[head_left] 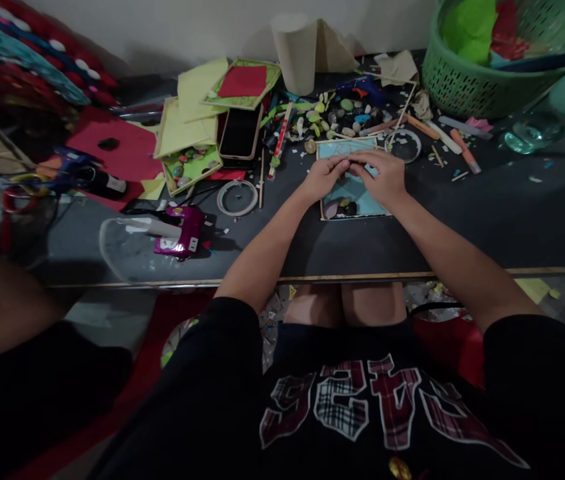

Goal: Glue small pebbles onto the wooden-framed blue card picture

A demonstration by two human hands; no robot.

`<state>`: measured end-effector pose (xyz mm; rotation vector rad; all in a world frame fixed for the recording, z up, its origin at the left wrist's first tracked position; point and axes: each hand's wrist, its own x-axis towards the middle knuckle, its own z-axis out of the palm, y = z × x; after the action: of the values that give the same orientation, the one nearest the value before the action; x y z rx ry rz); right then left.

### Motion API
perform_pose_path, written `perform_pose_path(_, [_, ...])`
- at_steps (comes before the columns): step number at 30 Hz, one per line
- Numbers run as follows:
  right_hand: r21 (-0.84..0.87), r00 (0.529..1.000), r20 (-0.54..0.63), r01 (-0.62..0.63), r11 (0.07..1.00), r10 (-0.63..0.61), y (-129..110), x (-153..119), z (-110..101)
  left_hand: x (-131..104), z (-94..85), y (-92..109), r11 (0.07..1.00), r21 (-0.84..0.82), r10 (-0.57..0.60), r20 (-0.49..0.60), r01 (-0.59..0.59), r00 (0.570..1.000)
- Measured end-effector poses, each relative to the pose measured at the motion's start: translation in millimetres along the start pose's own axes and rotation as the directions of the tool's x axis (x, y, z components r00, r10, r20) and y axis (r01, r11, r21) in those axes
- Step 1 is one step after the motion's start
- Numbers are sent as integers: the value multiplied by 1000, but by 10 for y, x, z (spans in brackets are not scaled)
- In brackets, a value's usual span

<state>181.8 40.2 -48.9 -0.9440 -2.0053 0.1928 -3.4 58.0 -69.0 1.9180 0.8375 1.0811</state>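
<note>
My left hand (326,179) and my right hand (381,177) meet fingertip to fingertip over a light blue card (357,197) edged with thin sticks. Both are closed in a pinch, and whatever lies between the fingers is too small or hidden to name. Dark and grey pebbles (346,208) rest on the card's lower left part. Faint drawn lines show near its top edge, partly covered by my fingers. Just beyond the card lies a heap of coloured pebbles (347,115). To the right of my right hand is a roll of clear tape (403,145).
A phone (240,133) lies by stacked framed cards (187,137). Behind stand a white cup (295,57) and a blue glue gun (362,88). A green basket (487,87) and a bottle (557,100) are at right, a purple device (185,230) at left. Another person's arm (7,300) shows at far left.
</note>
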Motion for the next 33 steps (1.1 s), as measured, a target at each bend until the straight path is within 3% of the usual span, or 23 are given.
perform_pose_path(9, [-92, 999, 34, -22, 996, 25, 76, 16, -13, -48, 22, 37, 960, 276, 40, 59, -55, 997])
perform_pose_path(14, [-115, 986, 170, 26, 993, -7, 138, 47, -104, -57, 33, 79, 932, 357, 23, 111, -61, 994])
perform_pose_path(22, [-171, 950, 311, 41, 984, 14, 123, 83, -200, -66, 37, 102, 916, 396, 1, 145, -59, 989])
perform_pose_path(28, [-161, 939, 340, 106, 981, -46, 120, 137, -210, -64, 28, 93, 912, 405, -8, 159, -58, 987])
perform_pose_path(33, [-145, 925, 379, 82, 986, -21, 135, 150, -198, -65, 6, 92, 917, 392, 5, 172, -73, 985])
